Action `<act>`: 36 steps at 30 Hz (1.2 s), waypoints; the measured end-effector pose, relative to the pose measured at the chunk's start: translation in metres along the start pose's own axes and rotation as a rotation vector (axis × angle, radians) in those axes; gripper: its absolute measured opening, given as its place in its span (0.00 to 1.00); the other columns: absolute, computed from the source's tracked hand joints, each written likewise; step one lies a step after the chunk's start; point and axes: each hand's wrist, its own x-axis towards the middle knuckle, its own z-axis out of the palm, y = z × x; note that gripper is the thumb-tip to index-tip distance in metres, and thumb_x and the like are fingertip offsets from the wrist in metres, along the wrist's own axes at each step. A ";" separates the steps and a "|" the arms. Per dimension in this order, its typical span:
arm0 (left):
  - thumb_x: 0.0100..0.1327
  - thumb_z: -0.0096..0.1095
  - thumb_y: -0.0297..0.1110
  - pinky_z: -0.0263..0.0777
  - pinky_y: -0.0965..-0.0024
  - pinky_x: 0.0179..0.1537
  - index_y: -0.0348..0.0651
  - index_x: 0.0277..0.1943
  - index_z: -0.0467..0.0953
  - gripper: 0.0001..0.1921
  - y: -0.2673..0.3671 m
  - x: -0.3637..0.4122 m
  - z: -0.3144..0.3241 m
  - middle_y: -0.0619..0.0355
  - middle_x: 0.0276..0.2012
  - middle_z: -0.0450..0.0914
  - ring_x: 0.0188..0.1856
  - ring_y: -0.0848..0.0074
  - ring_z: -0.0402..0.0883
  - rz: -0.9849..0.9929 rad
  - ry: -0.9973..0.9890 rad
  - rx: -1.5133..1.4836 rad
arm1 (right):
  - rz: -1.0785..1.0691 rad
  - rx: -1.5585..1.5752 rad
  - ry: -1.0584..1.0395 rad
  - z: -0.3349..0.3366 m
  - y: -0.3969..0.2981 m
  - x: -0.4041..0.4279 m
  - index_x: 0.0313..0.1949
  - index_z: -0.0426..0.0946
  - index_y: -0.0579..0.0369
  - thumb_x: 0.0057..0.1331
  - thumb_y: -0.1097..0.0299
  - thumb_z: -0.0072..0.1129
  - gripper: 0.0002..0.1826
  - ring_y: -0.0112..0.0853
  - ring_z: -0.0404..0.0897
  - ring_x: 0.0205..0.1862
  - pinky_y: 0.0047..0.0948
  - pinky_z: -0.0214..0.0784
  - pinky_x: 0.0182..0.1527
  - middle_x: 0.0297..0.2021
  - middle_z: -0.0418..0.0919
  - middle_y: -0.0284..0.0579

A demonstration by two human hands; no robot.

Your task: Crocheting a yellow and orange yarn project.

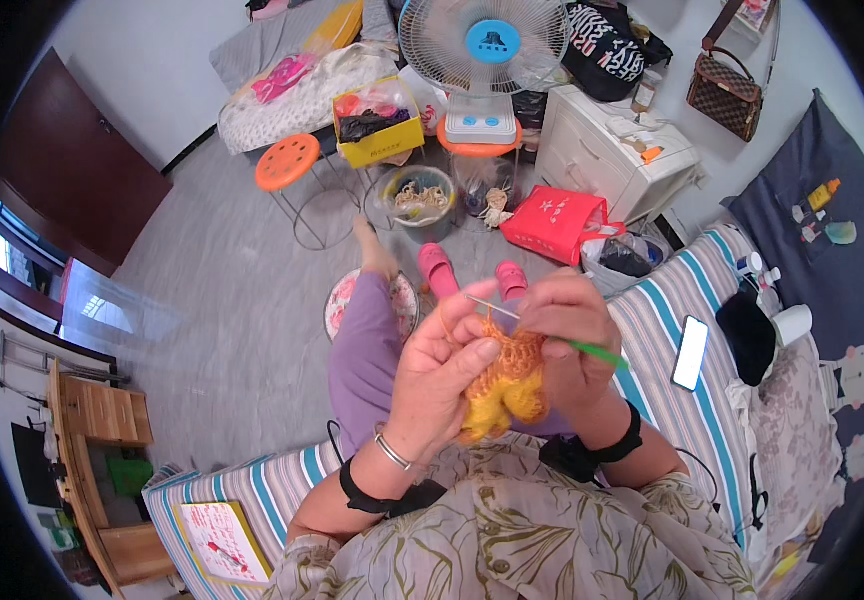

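Note:
My left hand (439, 360) pinches a crocheted piece (507, 382) of orange and yellow yarn between thumb and fingers. A strand of orange yarn (445, 326) runs over its raised index finger. In my right hand (571, 322) is a crochet hook (597, 352) with a green handle. Its metal shaft points left across the top edge of the crochet work, the tip near my left index finger. Orange stitches form the upper part, and rounded yellow lobes hang below. The fingers of my right hand partly cover the hook and the work's right side.
A striped bed (649, 300) holds a smartphone (691, 352) on the right and a whiteboard (222, 544) on the left. Ahead stand a bucket with yarn (421, 225), an orange stool (287, 163), a fan (484, 112), a red bag (558, 223) and a white cabinet (574, 154).

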 end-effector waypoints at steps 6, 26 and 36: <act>0.63 0.61 0.30 0.70 0.75 0.47 0.34 0.47 0.75 0.12 -0.005 -0.006 -0.011 0.59 0.41 0.78 0.43 0.81 0.75 0.011 0.044 -0.090 | 0.038 0.110 -0.094 0.004 -0.008 0.004 0.40 0.76 0.59 0.66 0.68 0.52 0.09 0.35 0.75 0.37 0.32 0.66 0.43 0.36 0.77 0.46; 0.65 0.56 0.25 0.71 0.73 0.49 0.35 0.43 0.77 0.06 0.004 -0.030 -0.006 0.57 0.41 0.80 0.43 0.79 0.78 0.063 0.162 -0.051 | 0.233 0.333 0.128 0.018 -0.031 -0.006 0.43 0.71 0.63 0.72 0.68 0.43 0.11 0.26 0.72 0.32 0.23 0.65 0.38 0.39 0.72 0.48; 0.64 0.57 0.25 0.71 0.73 0.48 0.35 0.41 0.77 0.05 0.002 -0.030 -0.004 0.56 0.40 0.80 0.42 0.79 0.78 0.154 0.236 -0.026 | 0.158 0.015 0.032 0.017 -0.029 -0.009 0.40 0.71 0.61 0.72 0.63 0.39 0.14 0.29 0.74 0.32 0.28 0.66 0.38 0.37 0.73 0.48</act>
